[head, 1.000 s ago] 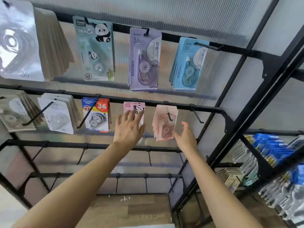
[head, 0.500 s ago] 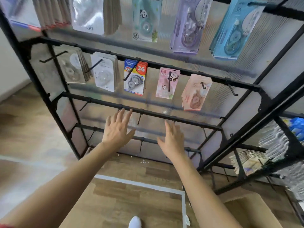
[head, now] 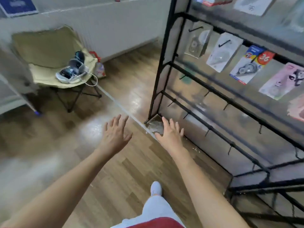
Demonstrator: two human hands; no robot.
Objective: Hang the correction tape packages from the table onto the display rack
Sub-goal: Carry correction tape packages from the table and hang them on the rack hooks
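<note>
Left hand (head: 115, 137) splayed, right hand (head: 171, 137) splayed, packages (head: 223, 51) hanging lengthwise on rack (head: 164, 63)

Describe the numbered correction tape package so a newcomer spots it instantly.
On the black display rack at right, follow the lowest rail holding packages. Third from the left post hangs the blue package. Unlike the white package and pink package beside it, it carries a red badge reading 36.

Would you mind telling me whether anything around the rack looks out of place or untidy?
Only small things: a few white scraps litter the wooden floor beside the bottom rail of the display rack, and a white cable dangles off the folding chair. The hung correction tape packages look tidy, though blurred.
</note>
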